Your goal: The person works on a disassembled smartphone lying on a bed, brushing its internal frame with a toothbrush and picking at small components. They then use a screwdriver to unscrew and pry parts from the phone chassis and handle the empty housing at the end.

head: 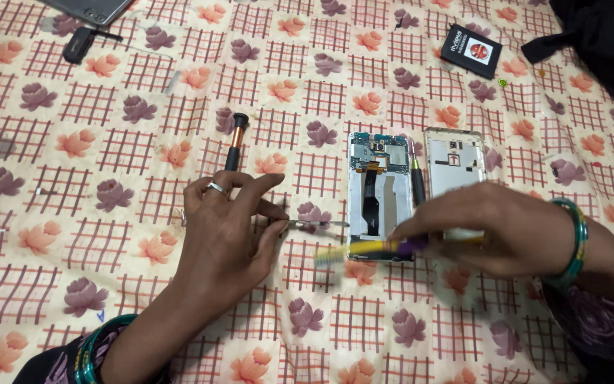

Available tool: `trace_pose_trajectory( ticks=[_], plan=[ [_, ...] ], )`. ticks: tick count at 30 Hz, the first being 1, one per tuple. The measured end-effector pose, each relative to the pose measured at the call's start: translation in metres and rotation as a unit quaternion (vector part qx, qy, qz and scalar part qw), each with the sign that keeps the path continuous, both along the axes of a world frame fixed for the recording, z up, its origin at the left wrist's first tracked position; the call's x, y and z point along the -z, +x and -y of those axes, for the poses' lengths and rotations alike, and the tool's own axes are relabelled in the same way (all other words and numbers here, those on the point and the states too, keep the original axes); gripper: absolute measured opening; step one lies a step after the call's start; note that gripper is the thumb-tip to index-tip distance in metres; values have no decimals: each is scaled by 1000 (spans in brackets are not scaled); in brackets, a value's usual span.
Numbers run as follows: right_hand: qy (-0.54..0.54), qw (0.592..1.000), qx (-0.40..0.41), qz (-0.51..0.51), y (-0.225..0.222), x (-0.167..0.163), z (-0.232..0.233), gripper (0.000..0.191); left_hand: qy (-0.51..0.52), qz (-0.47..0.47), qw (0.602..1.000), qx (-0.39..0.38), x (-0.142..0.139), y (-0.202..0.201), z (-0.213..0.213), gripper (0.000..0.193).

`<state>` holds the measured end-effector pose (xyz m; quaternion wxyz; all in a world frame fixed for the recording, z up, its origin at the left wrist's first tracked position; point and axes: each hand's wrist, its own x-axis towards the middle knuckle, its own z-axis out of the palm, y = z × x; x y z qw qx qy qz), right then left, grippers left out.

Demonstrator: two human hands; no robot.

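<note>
My left hand (225, 227) pinches thin metal tweezers (318, 224) whose tips point right toward an opened phone body (379, 192) lying on the patterned cloth. My right hand (495, 227) grips a small brush with a purple and yellow handle (374, 249), blurred, its bristle end (327, 256) pointing left over the phone's lower edge. Beside the phone on the right lies its pale back cover (453, 160). A dark slim screwdriver (417, 181) lies between the two phone parts. A ring is on my left hand and green bangles are on both wrists.
A copper and black screwdriver (235, 142) lies upper left of my left hand. A flat black battery (471, 50) and black cloth (595, 32) sit at the top right. A grey device (87, 8) and a small black object (78, 44) lie at the top left.
</note>
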<state>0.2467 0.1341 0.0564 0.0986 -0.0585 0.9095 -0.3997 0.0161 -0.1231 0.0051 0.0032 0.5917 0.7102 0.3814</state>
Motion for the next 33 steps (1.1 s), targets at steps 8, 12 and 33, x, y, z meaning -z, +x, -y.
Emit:
trace_pose_trajectory(
  ticks=[8,12,33],
  plan=[
    [163,963,-14,216,4,-19,30,32,27,46,998,-22,-11,8,-6,50],
    [92,995,-17,44,8,-20,12,40,25,171,985,12,-25,10,-22,51],
    [-258,889,294,-238,-4,17,-37,29,-22,603,784,146,-14,51,-159,31]
  ],
)
